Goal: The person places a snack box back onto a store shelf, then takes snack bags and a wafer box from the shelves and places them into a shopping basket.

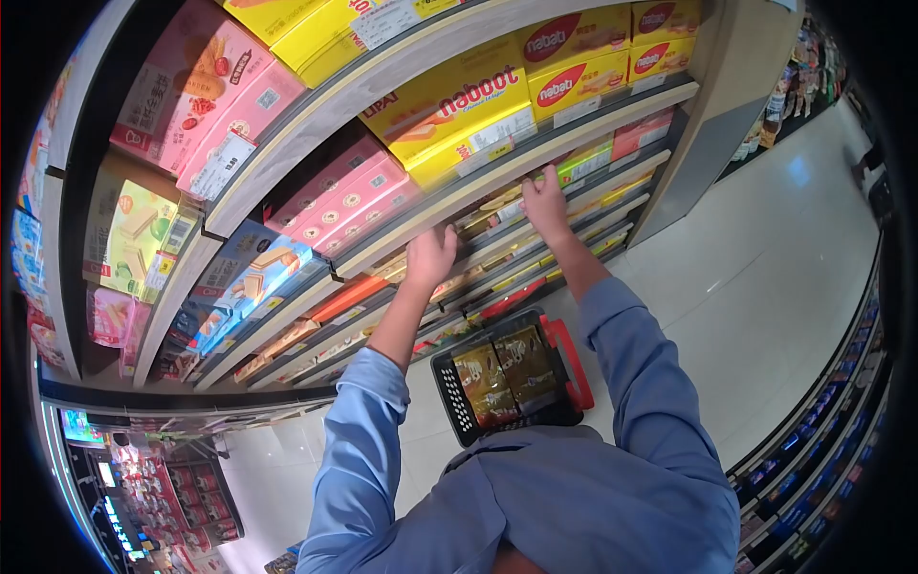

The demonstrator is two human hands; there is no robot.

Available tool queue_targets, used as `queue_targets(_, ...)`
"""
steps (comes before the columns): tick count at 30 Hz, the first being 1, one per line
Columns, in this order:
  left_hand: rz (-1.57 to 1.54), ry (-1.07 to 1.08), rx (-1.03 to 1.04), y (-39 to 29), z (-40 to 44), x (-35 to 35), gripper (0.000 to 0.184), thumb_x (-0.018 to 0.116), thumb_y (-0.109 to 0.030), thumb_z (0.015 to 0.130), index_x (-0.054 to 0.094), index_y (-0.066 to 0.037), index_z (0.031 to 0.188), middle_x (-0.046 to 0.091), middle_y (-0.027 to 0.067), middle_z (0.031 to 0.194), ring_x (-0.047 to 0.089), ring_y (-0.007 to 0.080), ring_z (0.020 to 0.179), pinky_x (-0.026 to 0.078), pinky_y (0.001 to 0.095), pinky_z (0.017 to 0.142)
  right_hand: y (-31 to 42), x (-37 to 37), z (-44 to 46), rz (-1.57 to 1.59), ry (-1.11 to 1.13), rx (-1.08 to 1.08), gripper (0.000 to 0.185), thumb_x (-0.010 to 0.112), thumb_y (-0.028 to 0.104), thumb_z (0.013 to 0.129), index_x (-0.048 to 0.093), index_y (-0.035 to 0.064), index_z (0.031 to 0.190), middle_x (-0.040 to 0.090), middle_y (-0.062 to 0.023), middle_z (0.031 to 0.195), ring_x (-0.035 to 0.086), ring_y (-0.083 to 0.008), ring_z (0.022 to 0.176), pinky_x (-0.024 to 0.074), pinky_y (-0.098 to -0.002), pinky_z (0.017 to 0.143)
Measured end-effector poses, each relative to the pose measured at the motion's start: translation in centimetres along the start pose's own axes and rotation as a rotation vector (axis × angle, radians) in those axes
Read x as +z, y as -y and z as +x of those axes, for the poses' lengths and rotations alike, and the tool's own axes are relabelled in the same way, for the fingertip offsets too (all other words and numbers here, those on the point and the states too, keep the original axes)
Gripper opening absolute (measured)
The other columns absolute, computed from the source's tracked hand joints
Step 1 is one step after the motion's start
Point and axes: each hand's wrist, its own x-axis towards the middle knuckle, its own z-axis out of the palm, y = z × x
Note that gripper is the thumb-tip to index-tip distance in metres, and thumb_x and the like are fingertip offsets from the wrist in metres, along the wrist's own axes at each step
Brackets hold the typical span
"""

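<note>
Both my hands reach into a shelf row below the yellow boxes. My left hand (432, 256) is at the shelf's front, its thumb raised and its other fingers mostly hidden by the shelf lip above. My right hand (545, 203) is further right, with its fingers bent and their tips partly hidden at the row. Between the hands lie gold-brown packs (483, 222); whether either hand grips one is hidden. A green pack (585, 163) sits just right of my right hand, with a red-pink pack (643, 132) beyond it.
Yellow wafer boxes (459, 100) and pink boxes (339, 206) fill the upper shelves. On the floor below my arms stands a black basket (461, 421) with a red handle (571, 364), holding gold packs (521, 362). A shelf end panel (703, 124) rises at the right.
</note>
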Motion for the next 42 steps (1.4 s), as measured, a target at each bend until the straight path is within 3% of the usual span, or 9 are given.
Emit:
queue_targets(8,0.372,0.044,-0.050,1.9,-1.6,-0.7,0.040,0.057,-0.034,0.094,0.057,-0.001,0.117,0.063,0.0274,0.106,0.062,0.0433,0.099,0.048,0.0533,0.088,-5.1,-0.2,-3.7,-0.038,-0.032,-0.025,0.045,0.060,0.015,0.089,0.045,-0.0004,0.129,0.065,-0.0137,0.084,0.063,-0.0269,0.071,0.0497,-0.0367,0.072)
queue_targets(12,0.432,0.063,-0.038,3.6,-1.5,-0.9,0.042,0.051,-0.038,0.097,0.056,-0.006,0.125,0.059,0.0258,0.118,0.060,0.0430,0.104,0.048,0.0534,0.091,-4.2,0.8,-6.1,0.007,0.050,0.073,0.042,0.061,0.016,0.090,0.047,0.0001,0.126,0.065,-0.0138,0.084,0.062,-0.0246,0.069,0.0497,-0.0360,0.070)
queue_targets(24,0.405,0.050,-0.029,6.4,-1.0,0.5,0.041,0.053,-0.034,0.096,0.057,-0.005,0.123,0.059,0.0254,0.119,0.059,0.0424,0.106,0.048,0.0520,0.090,-3.9,4.4,-9.7,0.040,0.243,0.126,0.032,0.059,0.010,0.091,0.052,0.0019,0.121,0.069,-0.0128,0.090,0.064,-0.0188,0.071,0.0500,-0.0322,0.069)
queue_targets(27,0.348,0.173,-0.120,3.2,-1.5,-1.7,0.044,0.058,-0.028,0.092,0.052,-0.004,0.128,0.055,0.0239,0.126,0.054,0.0416,0.115,0.044,0.0537,0.096,-5.6,4.4,-10.0,0.031,0.231,0.093,0.029,0.060,0.009,0.090,0.054,0.0007,0.118,0.068,-0.0134,0.099,0.065,-0.0187,0.073,0.0505,-0.0312,0.070)
queue_targets(32,0.276,0.021,0.185,0.4,-8.6,-1.7,0.069,0.062,-0.015,0.084,0.035,-0.004,0.146,0.037,0.0226,0.145,0.028,0.0431,0.140,0.020,0.0611,0.114,-6.6,-3.1,-13.1,-0.264,0.125,-0.121,0.036,0.061,0.013,0.089,0.055,-0.0011,0.122,0.062,-0.0163,0.120,0.063,-0.0260,0.100,0.0499,-0.0345,0.087)
queue_targets(35,0.135,0.187,0.078,0.2,-16.9,-0.6,0.068,0.061,-0.011,0.084,0.035,-0.003,0.146,0.035,0.0236,0.148,0.029,0.0422,0.140,0.017,0.0603,0.115,-10.8,-9.8,-18.0,-0.666,-0.055,-0.281,0.041,0.061,0.015,0.091,0.053,0.0011,0.129,0.058,-0.0185,0.122,0.061,-0.0308,0.105,0.0492,-0.0392,0.091)
queue_targets(37,-0.052,0.246,0.031,1.2,-22.4,1.2,0.065,0.061,-0.007,0.081,0.039,0.000,0.142,0.040,0.0254,0.144,0.034,0.0443,0.136,0.025,0.0574,0.113,-11.6,-12.9,-22.7,-0.681,0.027,-0.045,0.045,0.062,0.020,0.091,0.051,-0.0007,0.130,0.059,-0.0223,0.120,0.060,-0.0355,0.109,0.0445,-0.0410,0.099)
queue_targets(39,-0.249,0.396,0.001,1.6,-27.1,3.9,0.064,0.060,-0.006,0.080,0.039,0.002,0.140,0.044,0.0271,0.142,0.043,0.0424,0.132,0.034,0.0475,0.111,-10.8,-13.8,-26.6,-0.579,0.316,0.374,0.044,0.059,0.020,0.092,0.048,-0.0024,0.128,0.060,-0.0272,0.114,0.061,-0.0397,0.106,0.0467,-0.0446,0.095)
queue_targets(42,-0.283,0.750,0.125,-2.1,-28.9,5.2,0.064,0.055,-0.007,0.083,0.036,0.000,0.144,0.040,0.0226,0.148,0.045,0.0400,0.132,0.040,0.0441,0.109,-7.4,-12.4,-30.2,-0.737,0.322,0.275,0.031,0.053,0.019,0.093,0.048,-0.0003,0.117,0.062,-0.0278,0.105,0.059,-0.0483,0.098,0.0471,-0.0525,0.083)
